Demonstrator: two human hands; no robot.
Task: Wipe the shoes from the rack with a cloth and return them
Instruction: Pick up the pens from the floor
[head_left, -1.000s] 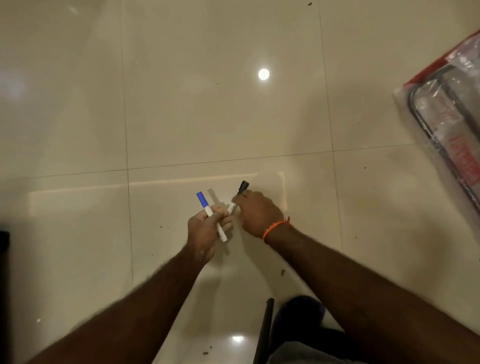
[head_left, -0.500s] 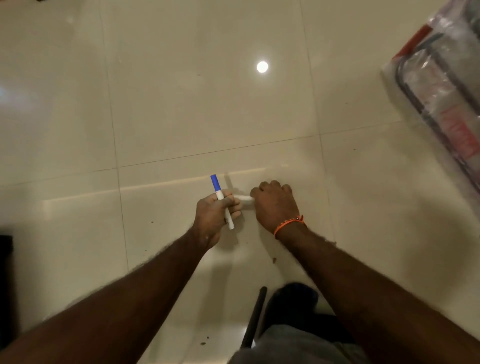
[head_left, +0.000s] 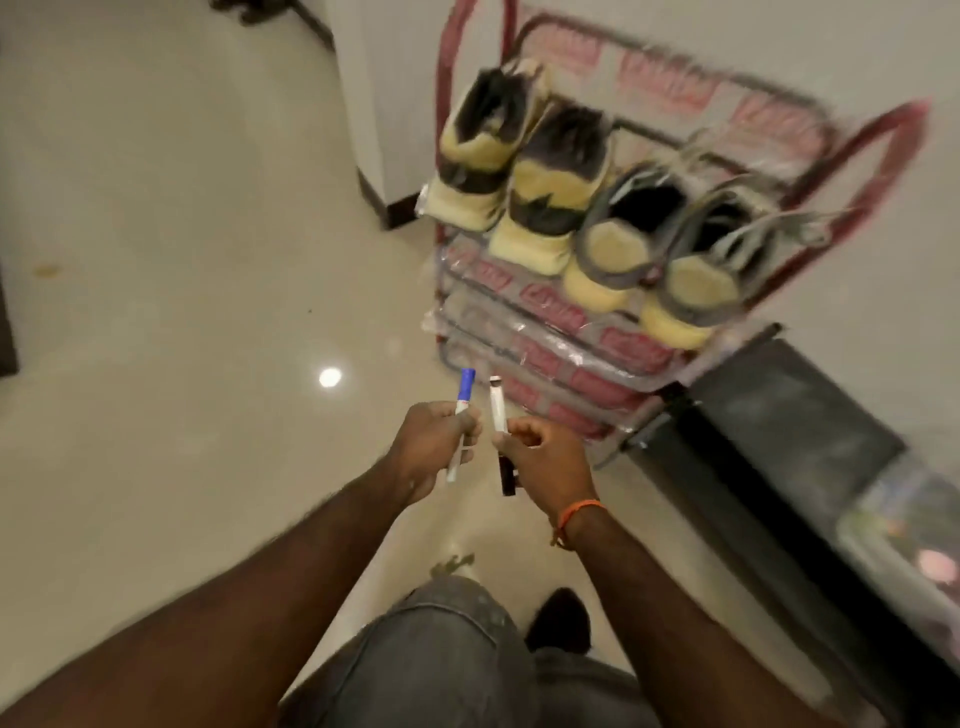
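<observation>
A red metal shoe rack (head_left: 878, 150) wrapped in clear plastic stands ahead on the right, against the wall. Several shoes sit on its top shelf, heels toward me: a black and pale-yellow pair (head_left: 519, 171) on the left, a grey and yellow pair (head_left: 660, 260) on the right. My left hand (head_left: 431, 447) grips a white marker with a blue cap (head_left: 464, 400). My right hand (head_left: 545, 462) holds a white marker with a black cap (head_left: 497, 410), cap end down. Both hands hover in front of the rack's lower shelves. No cloth is in view.
A dark cabinet or table (head_left: 789, 431) stands right of the rack, with a clear plastic box (head_left: 914, 545) further right. A white wall corner with dark skirting (head_left: 374, 192) lies left of the rack. Glossy beige floor tiles (head_left: 182, 312) spread to the left. My grey trousers (head_left: 452, 660) show below.
The view has swung up from the bare floor to the rack and shoes. My hands have lifted off the floor, each with a marker, and the black-capped one now points down.
</observation>
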